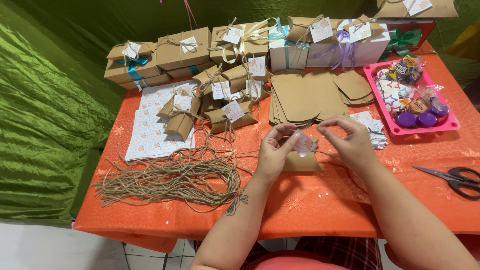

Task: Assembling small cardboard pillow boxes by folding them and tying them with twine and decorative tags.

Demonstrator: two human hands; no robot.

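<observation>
My left hand (274,150) pinches a small white paper tag (303,143) just above a brown kraft pillow box (302,163) lying on the orange tablecloth (310,205). My right hand (350,139) hovers right of the tag, fingertips pinched on a thin strand of twine that runs toward the tag. Both hands meet over the box near the table's middle.
A heap of cut jute twine (172,177) lies left, beside sticker sheets (152,132). Finished tied boxes (200,55) line the back. Flat kraft blanks (305,97) sit centre-back, a pink tray of sweets (412,97) right, scissors (452,179) at the right edge.
</observation>
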